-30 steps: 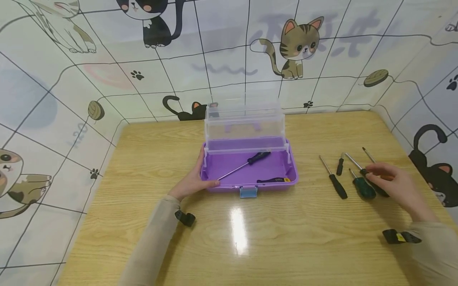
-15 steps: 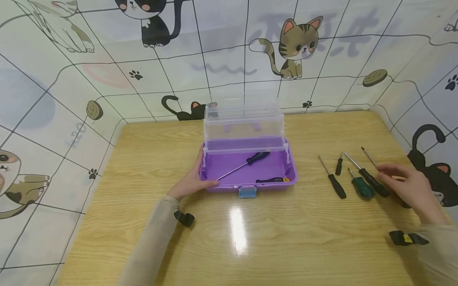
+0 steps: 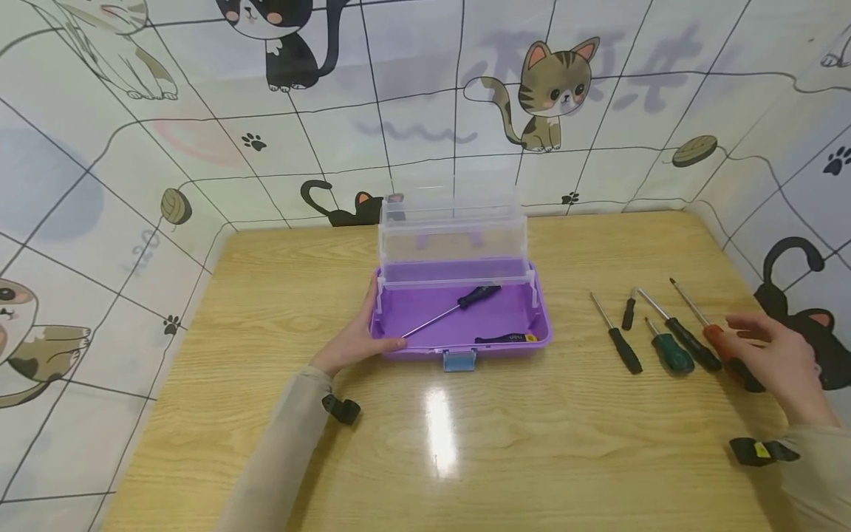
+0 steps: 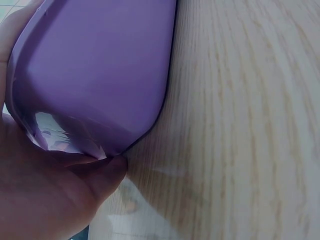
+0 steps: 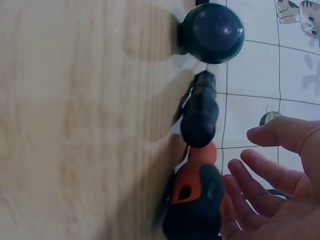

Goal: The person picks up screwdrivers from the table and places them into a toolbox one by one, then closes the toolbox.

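Observation:
My left hand [image 3: 355, 343] holds the left end of a purple toolbox [image 3: 425, 354], its thumb at the front rim and fingers along the side. In the left wrist view, the hand wraps the box's rounded end [image 4: 105, 65]. The clear lid [image 3: 459, 240] stands raised. Inside lie a black-handled screwdriver [image 3: 477, 295] and a black handle with a yellow end [image 3: 499, 339]. My right hand [image 3: 774, 355] is over an orange-and-black screwdriver [image 3: 714, 336] at the far right. In the right wrist view, its relaxed fingers are beside the orange-and-black handle [image 5: 186, 180].
Left of the right hand lie a long black-handled screwdriver [image 3: 694, 344], a green-handled screwdriver [image 3: 673, 353], a small black screwdriver [image 3: 629, 314] and another black-handled one [image 3: 625, 351]. Cat-print sheeting [image 3: 425, 96] rises behind the wooden table [image 3: 532, 443] and along its sides.
My right hand has moved right, from over the long black-handled screwdriver to the orange-and-black one, whose handle now shows. The left hand and toolbox have stayed put.

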A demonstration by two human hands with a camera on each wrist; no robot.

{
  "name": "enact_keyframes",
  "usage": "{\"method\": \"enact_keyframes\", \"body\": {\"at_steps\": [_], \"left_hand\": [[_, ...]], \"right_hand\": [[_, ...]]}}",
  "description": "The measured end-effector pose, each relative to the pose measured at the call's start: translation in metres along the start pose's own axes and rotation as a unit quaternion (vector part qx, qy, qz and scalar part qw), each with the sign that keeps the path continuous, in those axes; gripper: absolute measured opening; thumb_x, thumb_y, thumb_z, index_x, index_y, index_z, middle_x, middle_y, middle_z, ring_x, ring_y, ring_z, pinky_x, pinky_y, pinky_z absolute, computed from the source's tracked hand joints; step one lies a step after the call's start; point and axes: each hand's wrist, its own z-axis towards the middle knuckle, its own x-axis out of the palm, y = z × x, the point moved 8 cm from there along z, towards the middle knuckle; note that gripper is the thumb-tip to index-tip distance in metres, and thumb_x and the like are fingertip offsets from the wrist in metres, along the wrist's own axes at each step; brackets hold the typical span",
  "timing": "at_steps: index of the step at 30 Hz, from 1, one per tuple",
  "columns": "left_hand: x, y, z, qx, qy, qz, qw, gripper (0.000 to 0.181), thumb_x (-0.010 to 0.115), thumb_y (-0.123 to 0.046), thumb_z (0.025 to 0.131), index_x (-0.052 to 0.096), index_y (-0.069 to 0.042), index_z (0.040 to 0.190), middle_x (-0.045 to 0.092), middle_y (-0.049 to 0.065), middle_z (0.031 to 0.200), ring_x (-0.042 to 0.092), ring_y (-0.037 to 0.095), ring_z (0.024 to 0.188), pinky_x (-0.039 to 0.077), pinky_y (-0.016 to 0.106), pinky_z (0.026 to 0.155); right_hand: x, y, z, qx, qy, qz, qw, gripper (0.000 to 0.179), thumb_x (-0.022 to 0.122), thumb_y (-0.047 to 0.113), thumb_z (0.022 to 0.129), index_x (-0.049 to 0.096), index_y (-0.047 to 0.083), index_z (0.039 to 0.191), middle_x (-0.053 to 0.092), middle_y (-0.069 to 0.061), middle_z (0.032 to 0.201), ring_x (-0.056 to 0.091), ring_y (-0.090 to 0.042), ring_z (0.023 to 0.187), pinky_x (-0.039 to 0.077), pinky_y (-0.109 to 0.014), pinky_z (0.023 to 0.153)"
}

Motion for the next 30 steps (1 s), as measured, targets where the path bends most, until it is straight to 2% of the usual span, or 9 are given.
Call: {"method": "enact_keyframes", "body": {"at_steps": [5,9,11,14,16,19,22,24,30], "left_hand": [[0.0,0.001,-0.001,0.0,-0.001,0.002,1.0,0.125,0.084,-0.028,0.074,-0.015,-0.055,0.145,-0.015,-0.014,0.157,-0.006,0.017,0.144,0.004,0.053,0.113],[0.0,0.002,0.0,0.001,-0.002,0.002,1.0,0.124,0.084,-0.029,0.074,-0.015,-0.055,0.145,-0.015,-0.014,0.157,-0.006,0.019,0.144,0.004,0.054,0.113],[0.0,0.003,0.0,0.001,-0.002,0.001,1.0,0.124,0.084,-0.029,0.074,-0.015,-0.055,0.145,-0.015,-0.014,0.157,-0.006,0.019,0.144,0.004,0.054,0.113],[0.0,0.004,0.001,0.003,-0.002,0.001,1.0,0.124,0.084,-0.03,0.074,-0.015,-0.055,0.145,-0.016,-0.013,0.157,-0.006,0.019,0.144,0.004,0.054,0.113],[0.0,0.004,0.001,0.002,-0.001,0.002,1.0,0.124,0.084,-0.031,0.074,-0.015,-0.056,0.145,-0.016,-0.014,0.157,-0.007,0.019,0.144,0.003,0.054,0.113],[0.0,0.003,0.0,0.001,-0.001,0.0,1.0,0.124,0.084,-0.032,0.074,-0.014,-0.055,0.145,-0.016,-0.014,0.157,-0.007,0.018,0.144,0.003,0.054,0.113],[0.001,0.002,0.0,0.0,0.001,-0.003,1.0,0.124,0.084,-0.031,0.074,-0.015,-0.052,0.147,-0.016,-0.012,0.158,-0.006,0.019,0.144,0.004,0.054,0.113],[0.001,0.001,0.001,-0.004,0.003,-0.002,1.0,0.125,0.083,-0.029,0.075,-0.016,-0.05,0.148,-0.016,-0.011,0.158,-0.005,0.02,0.144,0.004,0.054,0.113],[0.0,0.001,0.001,-0.008,0.007,0.004,0.9999,0.125,0.081,-0.018,0.077,-0.019,-0.043,0.149,-0.018,-0.008,0.158,-0.007,0.02,0.144,0.003,0.053,0.113]], "right_hand": [[0.003,-0.012,0.0,0.017,0.002,0.002,0.9999,0.076,0.064,0.045,0.091,0.041,-0.009,0.138,0.046,-0.038,0.129,0.047,-0.047,0.105,0.04,-0.046,0.071],[0.006,-0.019,0.002,0.007,-0.002,0.005,1.0,0.072,0.063,0.041,0.092,0.041,-0.011,0.137,0.047,-0.038,0.127,0.053,-0.013,0.089,0.04,-0.052,0.076],[0.008,-0.023,0.005,-0.004,-0.004,0.003,1.0,0.067,0.062,0.037,0.093,0.043,-0.012,0.135,0.049,-0.037,0.125,0.041,0.009,0.081,0.042,-0.041,0.072],[0.012,-0.029,0.009,-0.013,-0.001,0.003,0.9999,0.063,0.061,0.033,0.095,0.043,-0.013,0.134,0.049,-0.035,0.124,0.028,0.021,0.078,0.037,-0.026,0.064],[0.014,-0.032,0.012,-0.013,0.005,-0.001,0.9999,0.062,0.06,0.031,0.095,0.043,-0.014,0.134,0.049,-0.036,0.124,0.041,0.013,0.08,0.039,-0.026,0.063],[0.016,-0.033,0.014,-0.015,0.018,-0.008,0.9997,0.059,0.06,0.027,0.096,0.042,-0.015,0.133,0.047,-0.039,0.124,0.059,-0.024,0.09,0.043,-0.033,0.066],[0.017,-0.03,0.015,-0.019,0.035,-0.016,0.9991,0.056,0.06,0.026,0.096,0.045,-0.016,0.129,0.047,-0.041,0.122,0.049,-0.055,0.103,0.043,-0.045,0.069],[0.016,-0.027,0.015,-0.024,0.043,-0.023,0.9985,0.055,0.062,0.027,0.094,0.048,-0.016,0.126,0.049,-0.041,0.12,0.053,-0.049,0.098,0.041,-0.036,0.066],[0.017,-0.026,0.018,-0.019,0.066,-0.024,0.9974,0.055,0.064,0.026,0.094,0.049,-0.017,0.125,0.049,-0.042,0.12,0.052,-0.051,0.098,0.037,-0.033,0.064]]}}
